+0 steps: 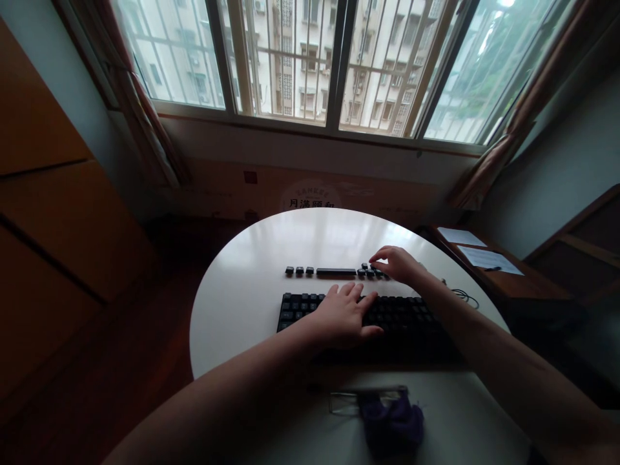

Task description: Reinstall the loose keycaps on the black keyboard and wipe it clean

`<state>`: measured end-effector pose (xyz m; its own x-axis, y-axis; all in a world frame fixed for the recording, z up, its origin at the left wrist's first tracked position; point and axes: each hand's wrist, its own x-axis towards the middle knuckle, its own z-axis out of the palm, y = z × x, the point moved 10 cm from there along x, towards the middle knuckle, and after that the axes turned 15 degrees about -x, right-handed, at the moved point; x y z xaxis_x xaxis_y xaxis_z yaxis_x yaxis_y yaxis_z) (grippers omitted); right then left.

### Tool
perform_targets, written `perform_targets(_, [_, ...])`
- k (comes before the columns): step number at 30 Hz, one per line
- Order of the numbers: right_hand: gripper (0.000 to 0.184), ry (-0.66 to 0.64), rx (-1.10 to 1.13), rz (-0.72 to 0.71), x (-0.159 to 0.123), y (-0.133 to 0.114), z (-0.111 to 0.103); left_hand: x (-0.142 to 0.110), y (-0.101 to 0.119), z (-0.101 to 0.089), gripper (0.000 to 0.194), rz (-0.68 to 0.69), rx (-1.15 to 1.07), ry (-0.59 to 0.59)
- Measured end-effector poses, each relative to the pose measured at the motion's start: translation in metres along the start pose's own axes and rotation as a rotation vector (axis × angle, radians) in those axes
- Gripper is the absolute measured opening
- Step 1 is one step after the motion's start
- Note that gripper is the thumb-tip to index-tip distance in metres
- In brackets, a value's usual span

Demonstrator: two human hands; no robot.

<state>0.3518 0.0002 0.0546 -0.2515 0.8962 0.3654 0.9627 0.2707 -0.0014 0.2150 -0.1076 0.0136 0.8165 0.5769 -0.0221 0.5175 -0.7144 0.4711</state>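
A black keyboard [298, 303] lies on the white round table. My left hand [341, 313] rests over its middle, palm down with fingers spread. Beyond the keyboard runs a row of loose black keycaps [299, 270], with a long spacebar [336, 272] in it. Over the row's right end, my right hand [396, 263] has its thumb and index finger brought together on a small keycap [373, 266]. More keycaps sit just beneath and beside those fingertips, and the hand hides part of that end.
Nearer the front of the white table [227, 310] lie a purple cloth [392, 423] and a wire tool [343, 403]. A cable [465, 297] coils at the right edge. Papers [489, 259] and a pen lie on a wooden side table [537, 284]. A window stands ahead.
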Motion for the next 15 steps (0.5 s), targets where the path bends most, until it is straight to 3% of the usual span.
perform_targets(6, [0.018, 0.019, 0.004, -0.004, 0.007, -0.001, 0.022, -0.001, -0.002, 0.001, 0.088, 0.0, -0.032, -0.008])
perform_targets(15, [0.028, 0.103, 0.028, -0.023, 0.0, -0.006, 0.015, -0.001, -0.002, 0.001, 0.086, -0.003, -0.048, -0.018])
